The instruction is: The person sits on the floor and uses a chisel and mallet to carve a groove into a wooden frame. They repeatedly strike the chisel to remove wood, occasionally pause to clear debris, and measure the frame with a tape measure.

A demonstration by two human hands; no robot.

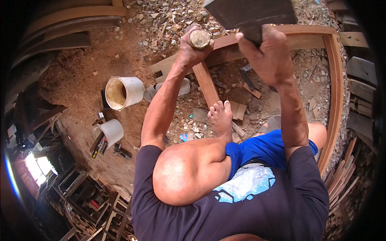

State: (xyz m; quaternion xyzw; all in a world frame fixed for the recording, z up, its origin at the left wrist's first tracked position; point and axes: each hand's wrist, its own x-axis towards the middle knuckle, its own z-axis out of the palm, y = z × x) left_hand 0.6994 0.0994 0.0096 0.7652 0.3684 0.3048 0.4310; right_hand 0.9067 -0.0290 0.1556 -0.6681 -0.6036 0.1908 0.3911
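My left hand (193, 50) is closed around a round wooden handle, likely a chisel's, with its worn, pale end (200, 39) facing up. What lies below that fist is hidden. My right hand (271, 56), somewhat blurred, grips a broad, dark mallet (253, 14) raised at the top of the view. Under both hands runs a reddish-brown wooden frame (303, 30). One of its bars (206, 84) comes toward me from beneath my left fist. My bare foot (220, 116) rests by the near end of that bar.
Two white buckets (134, 90) (114, 130) stand at the left, the nearer with tools, including a yellow-and-black handle (95, 152). A dark angled tool (247, 78) lies inside the frame. Sandals (181, 87), rubble (161, 22) and stacked boards (362, 84) surround me.
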